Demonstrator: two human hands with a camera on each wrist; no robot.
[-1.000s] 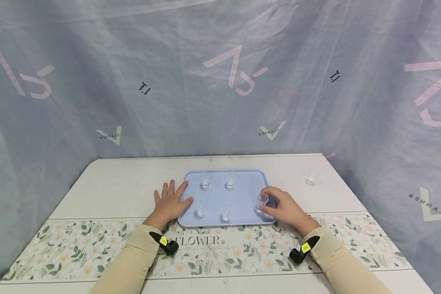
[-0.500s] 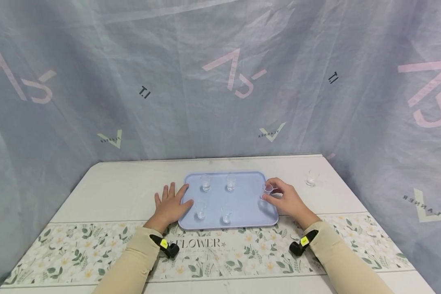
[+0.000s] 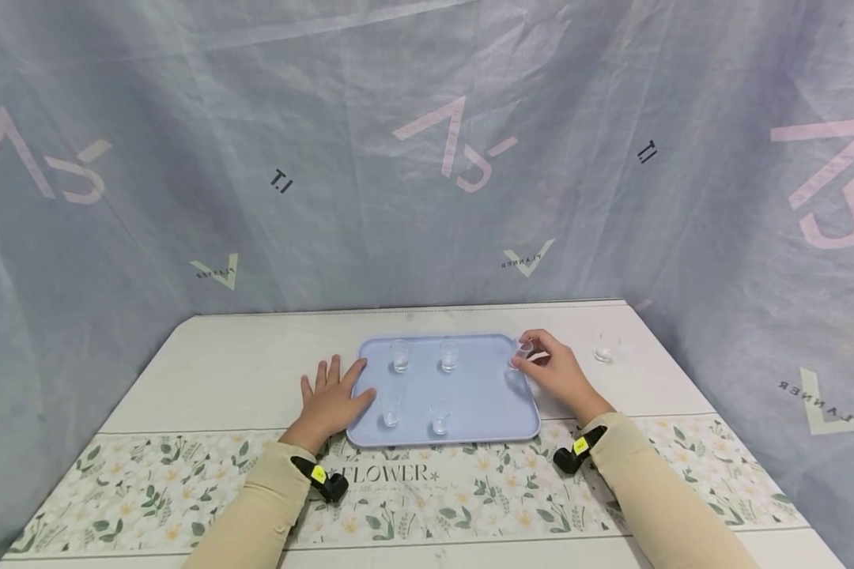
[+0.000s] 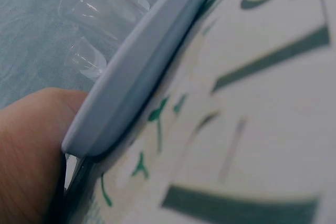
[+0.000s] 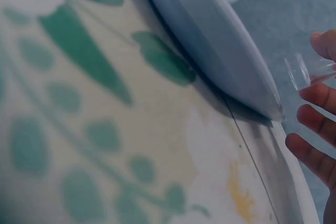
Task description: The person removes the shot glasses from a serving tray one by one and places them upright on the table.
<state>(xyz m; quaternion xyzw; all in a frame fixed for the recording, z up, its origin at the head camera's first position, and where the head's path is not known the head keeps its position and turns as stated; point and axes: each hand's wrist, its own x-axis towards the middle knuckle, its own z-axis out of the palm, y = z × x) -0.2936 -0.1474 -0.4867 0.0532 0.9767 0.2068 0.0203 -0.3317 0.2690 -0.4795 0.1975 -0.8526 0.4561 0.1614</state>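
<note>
Your sleeves [image 3: 669, 498] are plain beige, and each black wrist strap [image 3: 568, 461] carries a bright yellow label [image 3: 580, 447]. The cup [image 5: 302, 72] in your right hand [image 3: 558, 375] is clear and colourless, like the other cups [image 3: 401, 359] in view, and the tray [image 3: 477, 399] is a plain pale blue. The table [image 3: 270, 340] is white, crossed by a floral band [image 3: 185, 490] of whitish blossoms with yellow-orange centres and green leaves, broken by dark lettering [image 3: 384, 472] that reads FLOWER. In front of you, the curtain [image 3: 370, 221] is grey-blue, printed with large angular shapes [image 3: 455, 134], mostly pink, check marks [image 3: 232, 273] in pale yellow-green, and small black letters [image 3: 281, 181] that read T.I.
</note>
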